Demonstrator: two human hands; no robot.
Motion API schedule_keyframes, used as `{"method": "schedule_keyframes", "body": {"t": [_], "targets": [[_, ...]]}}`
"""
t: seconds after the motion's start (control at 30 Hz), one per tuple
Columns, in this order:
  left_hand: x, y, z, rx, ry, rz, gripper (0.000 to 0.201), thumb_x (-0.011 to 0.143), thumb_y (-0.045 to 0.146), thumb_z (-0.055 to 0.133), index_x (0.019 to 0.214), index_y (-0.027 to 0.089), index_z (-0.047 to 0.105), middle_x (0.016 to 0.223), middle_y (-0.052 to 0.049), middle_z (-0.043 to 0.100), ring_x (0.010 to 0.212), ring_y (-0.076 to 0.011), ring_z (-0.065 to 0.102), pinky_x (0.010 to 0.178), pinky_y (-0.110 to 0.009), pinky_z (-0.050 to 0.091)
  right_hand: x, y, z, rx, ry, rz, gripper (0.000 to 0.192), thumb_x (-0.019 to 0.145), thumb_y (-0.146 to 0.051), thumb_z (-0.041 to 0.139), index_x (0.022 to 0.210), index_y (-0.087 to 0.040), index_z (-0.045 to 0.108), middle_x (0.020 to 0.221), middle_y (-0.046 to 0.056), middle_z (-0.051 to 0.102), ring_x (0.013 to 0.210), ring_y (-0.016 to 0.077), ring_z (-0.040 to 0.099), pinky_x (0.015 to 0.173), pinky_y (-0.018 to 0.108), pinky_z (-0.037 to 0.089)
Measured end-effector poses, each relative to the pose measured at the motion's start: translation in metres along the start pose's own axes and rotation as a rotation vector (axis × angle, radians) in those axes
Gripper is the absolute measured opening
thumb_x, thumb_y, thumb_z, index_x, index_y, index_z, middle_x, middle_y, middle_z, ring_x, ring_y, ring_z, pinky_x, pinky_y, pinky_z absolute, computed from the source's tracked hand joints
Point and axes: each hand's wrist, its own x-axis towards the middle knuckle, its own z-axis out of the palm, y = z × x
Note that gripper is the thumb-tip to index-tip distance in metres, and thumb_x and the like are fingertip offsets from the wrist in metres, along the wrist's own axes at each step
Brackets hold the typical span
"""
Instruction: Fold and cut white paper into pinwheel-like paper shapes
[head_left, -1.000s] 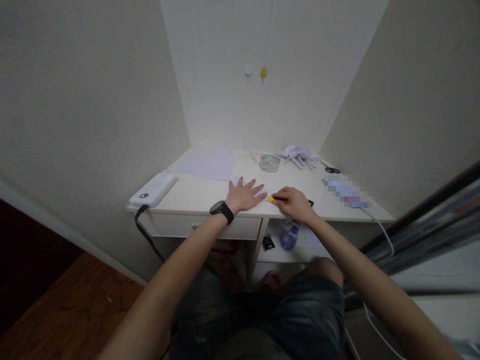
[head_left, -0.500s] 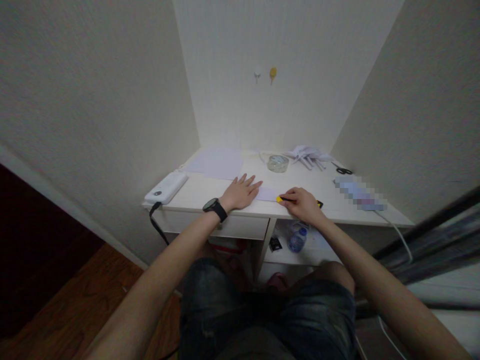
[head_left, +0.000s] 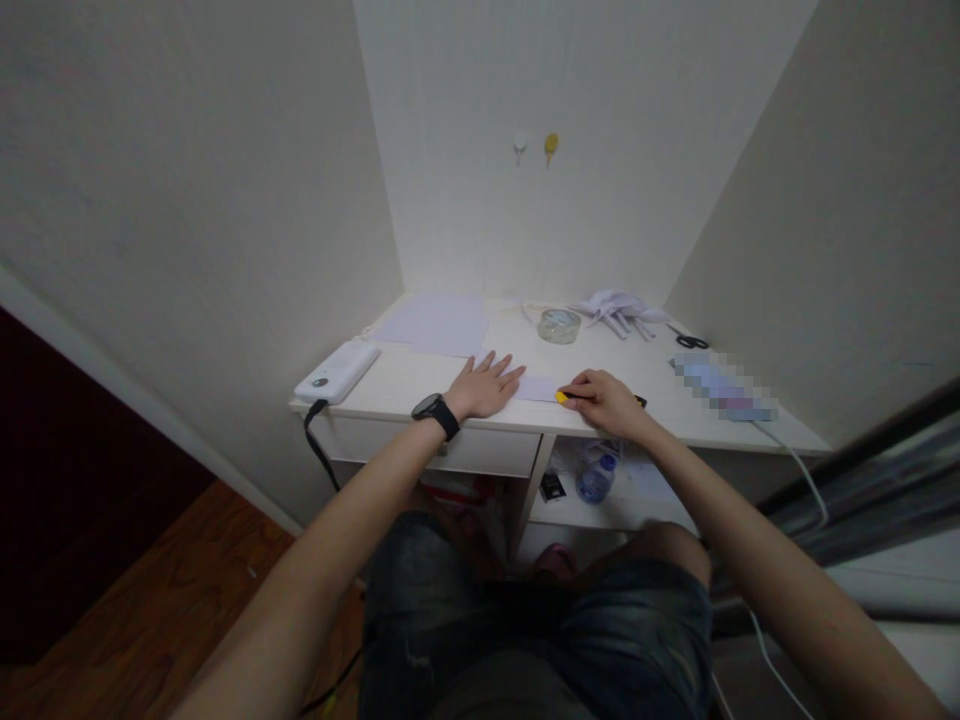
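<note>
In the head view, the person's left hand [head_left: 484, 388] and right hand [head_left: 606, 402] have drawn apart over the last second: the left hand, whose fingertips earlier reached almost to the tool, has slid leftward, so a longer stretch of paper strip [head_left: 536, 388] now shows between the two. Since the half-second mark their spacing looks much the same.

The left hand's grip is apart, palm down and fingers spread, pressing the strip's left part. The right hand's grip is clamped on what looks like a yellow-and-black utility knife [head_left: 562, 397], its yellow end at the strip's right end; the blade cannot be made out. I judge that the shift bares the near edge for the tool while the left palm steadies the strip.

The strip lies flat near the front edge of the white surface [head_left: 628, 368]. Behind it are larger paper sheets [head_left: 450, 325], a roll of clear tape [head_left: 559, 325] and a bundle of folded paper [head_left: 619, 308]. Black-handled scissors [head_left: 691, 342] lie at the far right, and a white power bank [head_left: 337, 370] sits at the left end with a black cable plugged in.
</note>
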Motion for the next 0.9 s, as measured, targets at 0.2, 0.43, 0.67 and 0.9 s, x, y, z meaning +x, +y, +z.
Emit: {"method": "schedule_keyframes", "body": {"t": [0.2, 0.43, 0.67, 0.9], "targets": [[0.001, 0.000, 0.001, -0.011, -0.003, 0.005, 0.059, 0.101, 0.049, 0.013, 0.156, 0.032, 0.025, 0.165, -0.002, 0.017, 0.151, -0.0348, 0.011, 0.117, -0.062, 0.011, 0.003, 0.010, 0.001, 0.024, 0.007, -0.029, 0.027, 0.089, -0.025, 0.061, 0.110, -0.023, 0.077, 0.097, 0.010, 0.070, 0.090, 0.0236, 0.061, 0.083, 0.036, 0.048], [0.002, -0.002, 0.002, -0.003, -0.008, 0.017, 0.059, 0.101, 0.049, 0.013, 0.156, 0.032, 0.025, 0.165, -0.001, 0.017, 0.151, -0.0354, 0.012, 0.117, -0.063, 0.012, 0.006, 0.018, -0.003, 0.046, -0.049, -0.037, 0.026, 0.088, -0.025, 0.063, 0.110, -0.024, 0.077, 0.098, 0.009, 0.070, 0.092, 0.0238, 0.062, 0.085, 0.037, 0.048], [0.003, -0.004, 0.006, 0.007, 0.020, 0.026, 0.060, 0.101, 0.050, 0.011, 0.156, 0.032, 0.024, 0.164, -0.001, 0.018, 0.151, -0.0347, 0.012, 0.116, -0.066, 0.012, 0.001, 0.028, -0.002, 0.063, -0.034, -0.043, 0.027, 0.089, -0.028, 0.061, 0.111, -0.025, 0.077, 0.101, 0.009, 0.070, 0.094, 0.0241, 0.062, 0.086, 0.037, 0.049], [0.002, -0.004, 0.005, 0.002, 0.030, 0.028, 0.059, 0.101, 0.050, 0.012, 0.156, 0.030, 0.025, 0.164, 0.000, 0.019, 0.151, -0.0334, 0.013, 0.116, -0.066, 0.012, 0.000, 0.032, -0.006, 0.125, -0.047, -0.080, 0.027, 0.091, -0.034, 0.059, 0.109, -0.027, 0.077, 0.104, 0.009, 0.070, 0.097, 0.0243, 0.063, 0.090, 0.039, 0.049]]}}
